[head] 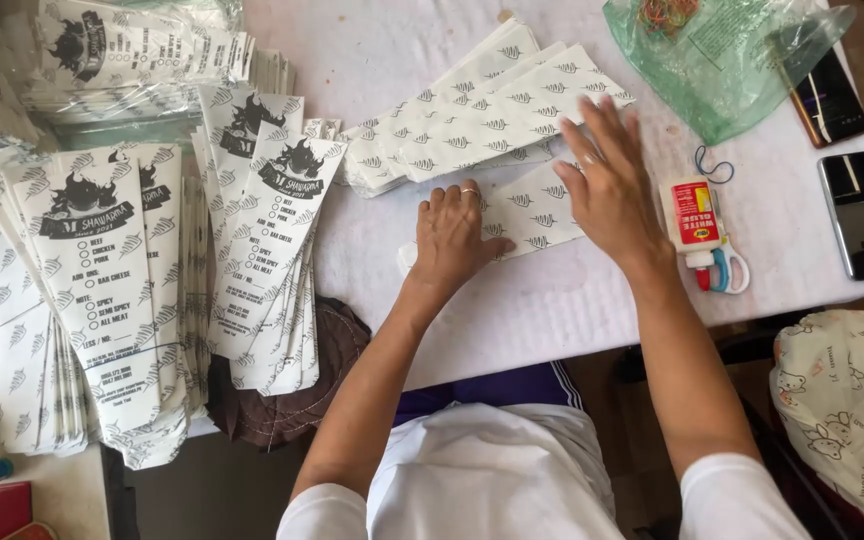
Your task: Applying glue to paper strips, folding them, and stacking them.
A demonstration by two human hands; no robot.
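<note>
Meanwhile, both hands (pixel 452 240) (pixel 607 185) flat, fingers apart, on paper sleeve (pixel 532 215); glue bottle (pixel 689 215) perhaps touching scissors (pixel 724 270).

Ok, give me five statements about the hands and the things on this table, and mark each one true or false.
1. Both hands press flat on a printed paper sleeve. True: the left hand and right hand both lie on it.
2. The left hand wears a ring. True.
3. The glue bottle stands left of the left hand. False: it lies right of the right hand, beside the scissors.
4. The green plastic bag sits at the table's near edge. False: it lies at the far right.
5. Only one phone is in view. False: two phones lie at the right edge.
</note>
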